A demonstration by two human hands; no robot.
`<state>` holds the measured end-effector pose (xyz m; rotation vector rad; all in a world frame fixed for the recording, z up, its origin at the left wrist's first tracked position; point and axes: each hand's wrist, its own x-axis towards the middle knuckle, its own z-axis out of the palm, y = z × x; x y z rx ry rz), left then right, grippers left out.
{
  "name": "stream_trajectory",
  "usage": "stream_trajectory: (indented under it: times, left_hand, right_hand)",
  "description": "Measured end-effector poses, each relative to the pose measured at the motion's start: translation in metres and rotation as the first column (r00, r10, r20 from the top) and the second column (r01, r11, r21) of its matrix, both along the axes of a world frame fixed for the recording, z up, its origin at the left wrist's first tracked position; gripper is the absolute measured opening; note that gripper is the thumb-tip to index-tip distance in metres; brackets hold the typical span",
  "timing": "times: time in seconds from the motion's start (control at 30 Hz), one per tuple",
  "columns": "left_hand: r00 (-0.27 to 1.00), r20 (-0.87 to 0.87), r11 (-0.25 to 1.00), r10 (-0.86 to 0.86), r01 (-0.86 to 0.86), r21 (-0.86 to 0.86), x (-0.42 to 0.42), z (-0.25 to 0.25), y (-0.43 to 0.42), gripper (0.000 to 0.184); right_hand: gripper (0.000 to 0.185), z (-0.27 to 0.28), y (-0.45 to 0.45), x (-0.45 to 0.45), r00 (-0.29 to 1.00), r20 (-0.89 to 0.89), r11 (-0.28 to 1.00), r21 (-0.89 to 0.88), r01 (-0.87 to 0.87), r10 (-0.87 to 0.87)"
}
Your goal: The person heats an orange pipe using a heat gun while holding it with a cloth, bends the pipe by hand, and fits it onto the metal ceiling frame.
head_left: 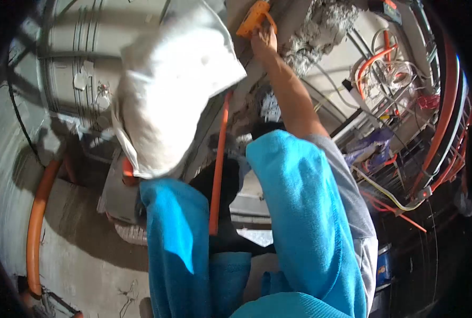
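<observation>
My right hand (264, 42) reaches far forward at the top of the view, its arm bare below a grey sleeve. Its fingers are closed around an orange plastic tool (253, 19) with a looped handle; the exact kind is hard to make out. Rough grey mortar or plaster (320, 34) clings to the surface just right of that hand. A big white sack (175, 90) fills the upper left of the view, brightly lit. My left hand does not show.
My bent knees in blue trousers (305, 185) fill the lower middle. An orange pipe (220, 164) slants between them. Another orange pipe (37, 222) runs along the left wall. Cables and a coil of white wire (397, 74) hang at right, beside a thick red-brown conduit (441, 116).
</observation>
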<state>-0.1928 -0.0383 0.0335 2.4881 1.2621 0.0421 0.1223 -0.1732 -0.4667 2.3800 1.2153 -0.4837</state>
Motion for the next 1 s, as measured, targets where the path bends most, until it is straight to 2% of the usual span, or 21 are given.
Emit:
stream_trajectory:
  times: [0.03, 0.13, 0.23, 0.27, 0.33, 0.37, 0.4, 0.47, 0.5, 0.57, 0.6, 0.63, 0.67, 0.7, 0.73, 0.77, 0.8, 0.87, 0.93, 1.0]
  left_hand:
    - [1.0, -0.005, 1.0, -0.001, 0.001, -0.002, -0.001, 0.002, 0.0, 0.118]
    - [1.0, 0.019, 1.0, 0.002, -0.002, 0.006, -0.003, -0.003, -0.001, 0.118]
    - [0.999, 0.051, 1.0, 0.009, -0.009, 0.005, -0.008, -0.006, 0.001, 0.119]
    - [0.998, 0.064, 1.0, 0.015, -0.015, 0.0, -0.011, -0.007, 0.0, 0.119]
    - [0.996, 0.079, 0.999, 0.031, -0.03, -0.016, -0.015, -0.01, -0.001, 0.119]
    - [0.995, 0.089, 0.999, 0.043, -0.041, -0.023, -0.017, -0.012, -0.001, 0.12]
    - [0.992, 0.106, 0.997, 0.069, -0.065, -0.038, -0.02, -0.016, -0.001, 0.12]
    - [0.98, 0.121, 0.985, 0.16, -0.15, -0.085, -0.029, -0.031, -0.005, 0.12]
    - [0.967, 0.137, 0.973, 0.214, -0.199, -0.116, -0.033, -0.035, -0.007, 0.12]
    - [0.968, -0.172, 0.982, 0.181, -0.168, 0.084, -0.017, -0.01, -0.01, 0.118]
    - [0.937, -0.302, 0.974, 0.178, -0.123, 0.192, -0.005, -0.001, -0.013, 0.118]
    - [0.929, -0.23, 0.956, 0.291, -0.294, 0.021, 0.001, 0.005, -0.015, 0.118]
    - [0.895, -0.177, 0.886, 0.409, -0.436, -0.161, 0.0, 0.007, -0.015, 0.119]
    - [0.919, 0.058, 0.911, 0.389, -0.375, -0.169, -0.007, -0.006, -0.015, 0.119]
    - [0.91, 0.022, 0.895, 0.413, -0.402, -0.193, -0.007, -0.009, -0.012, 0.12]
    - [0.914, 0.053, 0.902, 0.402, -0.386, -0.194, -0.011, -0.021, -0.013, 0.12]
    - [0.917, 0.074, 0.908, 0.391, -0.372, -0.195, -0.016, -0.025, -0.015, 0.119]
    - [0.912, -0.01, 0.872, 0.411, -0.396, -0.289, -0.007, -0.004, -0.009, 0.118]
    - [0.944, 0.039, 0.943, 0.327, -0.323, -0.073, -0.022, -0.038, -0.019, 0.118]
    - [0.905, -0.035, 0.877, 0.424, -0.421, -0.231, -0.016, -0.029, -0.018, 0.12]
  right_hand:
    - [0.028, 0.012, 0.003, -0.003, 0.999, -0.002, 0.998, -0.053, -0.043, 0.043]
    - [0.032, 0.019, -0.003, 0.007, 0.988, -0.145, 0.991, -0.118, -0.065, 0.048]
    - [0.043, 0.055, -0.008, 0.018, 0.942, -0.071, 0.921, 0.246, -0.302, 0.328]
    - [0.043, 0.078, -0.017, 0.017, 0.944, -0.074, 0.924, 0.241, -0.295, 0.321]
    - [0.041, 0.142, -0.034, 0.007, 0.988, -0.111, 0.908, 0.414, -0.055, 0.111]
    - [0.038, 0.143, -0.038, 0.02, 0.905, -0.405, 0.954, 0.301, -0.005, 0.132]
    - [0.039, 0.168, -0.051, 0.015, 0.883, -0.469, 0.908, 0.369, 0.201, -0.005]
    - [0.047, 0.278, -0.059, 0.015, 0.668, -0.7, 0.813, 0.22, 0.538, -0.253]
    - [0.052, 0.354, -0.057, 0.023, 0.46, -0.798, 0.777, -0.015, 0.63, -0.388]
    - [0.057, 0.41, -0.085, 0.018, 0.262, -0.873, 0.611, -0.051, 0.79, -0.411]
    - [0.053, 0.419, -0.108, 0.014, 0.213, -0.921, 0.565, -0.01, 0.825, -0.327]
    - [0.048, 0.469, -0.111, 0.016, 0.083, -0.898, 0.515, -0.171, 0.84, -0.433]
    - [0.047, 0.489, -0.127, 0.002, -0.059, -0.943, 0.338, -0.175, 0.925, -0.327]
    - [0.05, 0.525, -0.134, -0.001, -0.078, -0.933, 0.329, -0.201, 0.923, -0.35]
    - [0.053, 0.547, -0.145, -0.002, -0.195, -0.939, 0.324, -0.285, 0.902, -0.284]
    - [0.056, 0.565, -0.155, -0.005, -0.243, -0.896, 0.268, -0.354, 0.896, -0.372]
    - [0.059, 0.593, -0.152, -0.006, -0.329, -0.882, 0.237, -0.418, 0.877, -0.338]
    - [0.067, 0.617, -0.157, -0.014, -0.298, -0.896, 0.235, -0.383, 0.893, -0.33]
    - [0.074, 0.65, -0.14, -0.023, -0.363, -0.891, 0.12, -0.406, 0.906, -0.272]
    - [0.08, 0.657, -0.144, -0.013, -0.378, -0.876, 0.245, -0.453, 0.857, -0.299]
